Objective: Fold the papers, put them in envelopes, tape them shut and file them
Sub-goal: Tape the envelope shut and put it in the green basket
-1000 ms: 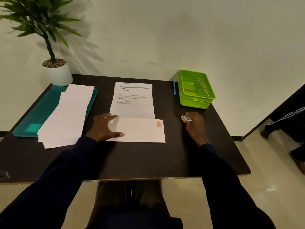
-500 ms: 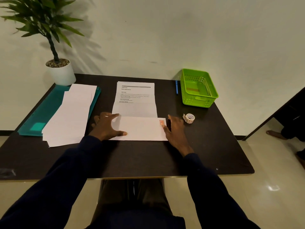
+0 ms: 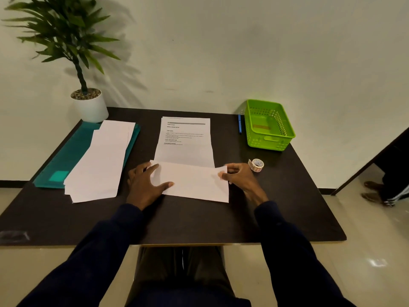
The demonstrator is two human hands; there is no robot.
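A white envelope (image 3: 194, 182) lies in front of me on the dark table (image 3: 199, 222), over the near end of a stack of printed papers (image 3: 184, 138). My left hand (image 3: 146, 185) presses flat on the envelope's left end with fingers spread. My right hand (image 3: 240, 177) pinches the envelope's right edge, thumb on top and fingers curled under, and that end is lifted slightly. A roll of tape (image 3: 256, 165) stands just right of my right hand, apart from it.
A pile of white envelopes (image 3: 101, 160) lies on teal folders (image 3: 66, 158) at the left. A potted plant (image 3: 88, 107) stands at the back left corner. A green basket (image 3: 269, 125) and a blue pen (image 3: 239, 124) sit at the back right. A person's feet (image 3: 376, 193) are on the floor at the right.
My right hand let go of the tape roll, moved left and took hold of the envelope's right edge. The orange stamp no longer shows. My left hand stayed on the left end.
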